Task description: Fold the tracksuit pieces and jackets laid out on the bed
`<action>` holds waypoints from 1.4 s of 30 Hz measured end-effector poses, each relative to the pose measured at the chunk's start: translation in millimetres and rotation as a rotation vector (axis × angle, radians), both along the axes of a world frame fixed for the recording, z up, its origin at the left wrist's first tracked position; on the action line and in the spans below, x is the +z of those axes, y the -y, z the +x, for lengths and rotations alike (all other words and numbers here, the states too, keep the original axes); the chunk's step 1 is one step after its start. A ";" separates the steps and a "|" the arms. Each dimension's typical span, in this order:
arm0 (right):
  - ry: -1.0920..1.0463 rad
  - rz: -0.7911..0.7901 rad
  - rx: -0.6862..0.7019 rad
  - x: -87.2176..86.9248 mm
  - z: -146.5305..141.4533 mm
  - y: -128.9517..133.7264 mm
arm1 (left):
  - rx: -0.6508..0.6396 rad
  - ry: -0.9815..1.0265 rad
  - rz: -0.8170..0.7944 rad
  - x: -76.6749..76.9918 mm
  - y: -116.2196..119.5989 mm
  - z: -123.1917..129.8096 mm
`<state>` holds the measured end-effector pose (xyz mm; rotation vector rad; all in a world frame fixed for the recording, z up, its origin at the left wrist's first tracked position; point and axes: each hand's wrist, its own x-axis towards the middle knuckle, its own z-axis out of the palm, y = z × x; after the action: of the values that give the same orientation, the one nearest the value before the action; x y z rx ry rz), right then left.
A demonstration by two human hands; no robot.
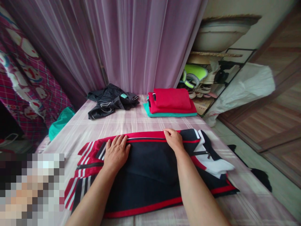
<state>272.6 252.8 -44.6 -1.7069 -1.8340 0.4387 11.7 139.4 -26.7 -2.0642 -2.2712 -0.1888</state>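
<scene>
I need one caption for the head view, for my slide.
Left hand flat on a jacket, right hand at its far edge; folded stack and black garment behind.

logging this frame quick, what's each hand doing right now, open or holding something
Left hand: open, laid palm down on the dark-and-red garment.
Right hand: fingers bent at the garment's far red edge; whether gripping cannot be told.

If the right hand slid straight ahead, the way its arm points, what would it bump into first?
Beyond the red-edged dark clothing and some pale sheet, the right hand would probably bump the green cloth under the folded red clothes, though depth is hard to judge.
</scene>
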 end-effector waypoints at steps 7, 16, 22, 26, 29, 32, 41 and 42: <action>-0.001 0.242 0.232 41.9 -44.2 25.2 | 0.008 -0.027 -0.013 -0.7 -0.4 0.4; 0.197 0.012 0.490 10.1 -80.4 46.0 | 0.014 -0.083 -0.022 -2.0 0.4 1.9; 0.213 0.021 0.454 5.6 -65.6 34.0 | 0.025 -0.084 -0.031 -1.8 0.5 1.8; 0.207 0.052 0.300 -3.6 -27.8 14.3 | 0.028 -0.070 -0.041 -1.5 0.2 0.7; 0.086 0.114 0.095 -13.8 11.9 -3.8 | 0.029 -0.061 -0.046 -0.8 0.2 0.2; -0.064 0.182 -0.233 -21.8 42.7 -14.9 | 0.026 -0.056 -0.045 -0.2 0.2 0.0; -0.015 0.363 -0.226 -4.6 39.2 -11.7 | 0.017 -0.054 -0.020 -4.5 -0.7 -1.3; 0.002 0.386 -0.196 2.8 32.0 -9.3 | 0.017 -0.055 -0.020 -4.4 -0.8 -1.3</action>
<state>304.7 262.1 -41.8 -1.5925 -1.6066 -0.0004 10.4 140.2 -31.1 -2.0329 -2.2666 -0.1077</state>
